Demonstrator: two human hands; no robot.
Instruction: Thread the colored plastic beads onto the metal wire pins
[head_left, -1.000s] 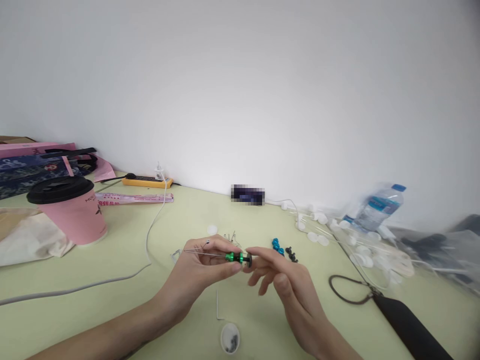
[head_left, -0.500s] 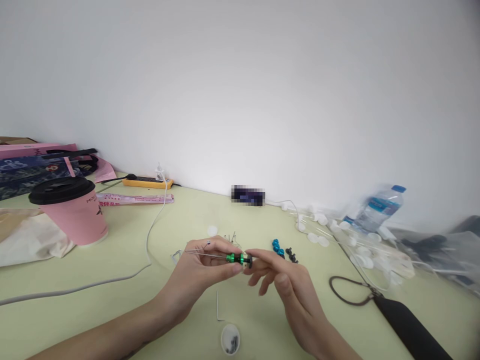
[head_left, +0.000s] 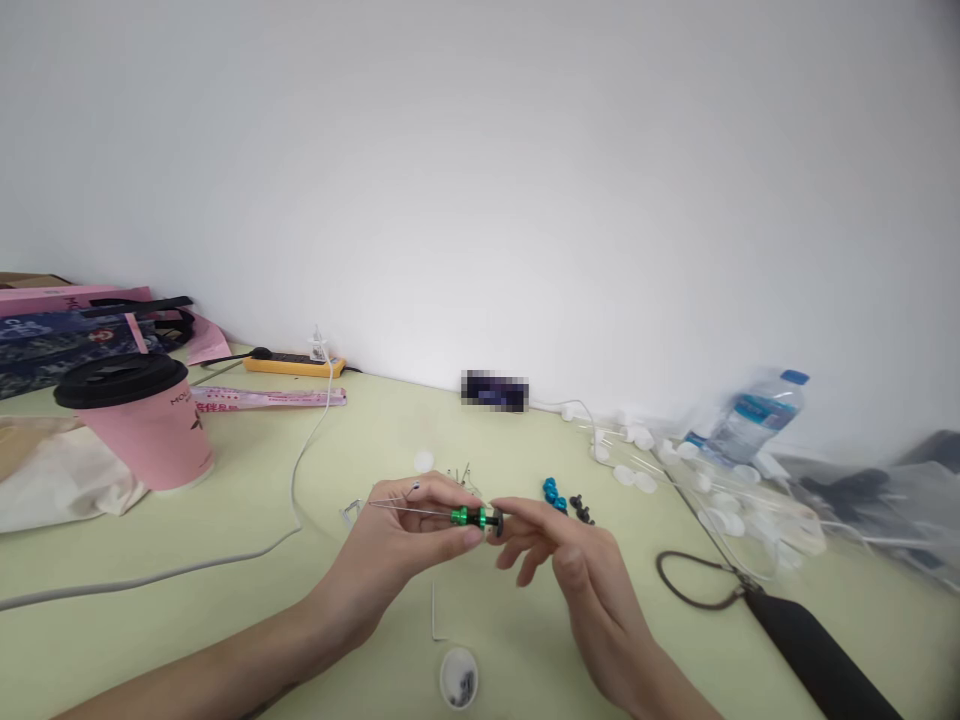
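Observation:
My left hand (head_left: 401, 545) is closed around a thin metal rod with a green and black fitting (head_left: 474, 516) on its right end, held level above the table. My right hand (head_left: 559, 560) pinches the black end of that fitting with thumb and forefinger, the other fingers loosely curled. A small hex key (head_left: 436, 612) lies on the table just below the hands. A little round clear dish (head_left: 459, 677) with dark small parts sits nearer to me. Blue parts (head_left: 555, 492) and black screws (head_left: 580, 508) lie just beyond my right hand.
A pink cup with a black lid (head_left: 139, 418) stands at the left, with a white cable (head_left: 225, 555) running past it to a yellow power strip (head_left: 294, 362). At the right are white caps (head_left: 645, 470), a water bottle (head_left: 754, 412) and a black strap (head_left: 795, 620).
Nothing but a slight camera shift; both hands stay on the fitting in the same place.

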